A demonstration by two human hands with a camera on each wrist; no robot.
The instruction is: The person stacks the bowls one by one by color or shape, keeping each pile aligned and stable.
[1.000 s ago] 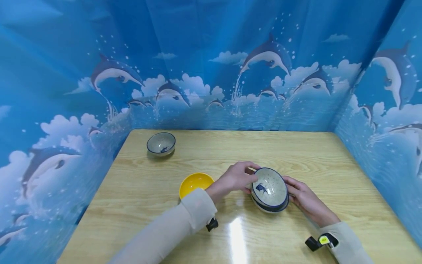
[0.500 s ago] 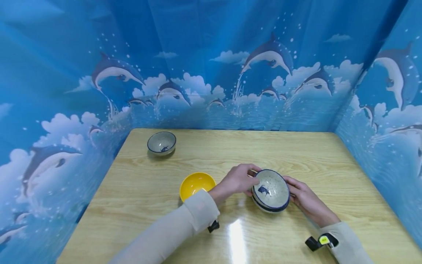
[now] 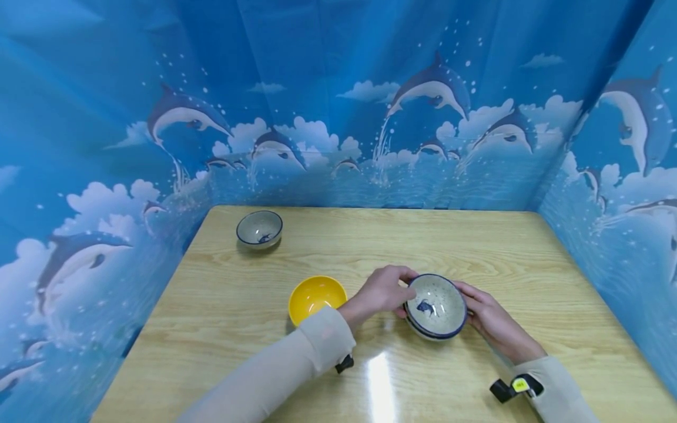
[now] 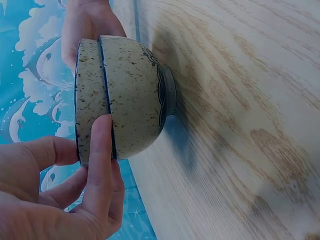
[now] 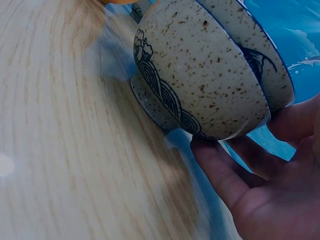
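Note:
Two speckled grey ceramic bowls with blue rims are nested right of centre. The upper bowl (image 3: pixel 440 302), with a blue fish painted inside, sits in the lower bowl (image 4: pixel 132 95), whose foot stands on the table. My left hand (image 3: pixel 383 289) pinches the upper bowl's left rim, thumb inside and fingers outside; one fingertip reaches the lower bowl's edge in the left wrist view. My right hand (image 3: pixel 489 320) holds the stack's right side, fingers against the lower bowl's wall and thumb near the rims in the right wrist view.
A yellow bowl (image 3: pixel 312 296) stands beside my left forearm, partly covered by the sleeve. Another grey blue-rimmed bowl (image 3: pixel 259 229) is at the table's far left corner. Dolphin-printed blue curtains (image 3: pixel 328 106) line the back and sides of the wooden table (image 3: pixel 211 317).
The upper bowl has come down and settled further into the lower one, my left hand moving slightly down and right with it. The right hand has hardly moved.

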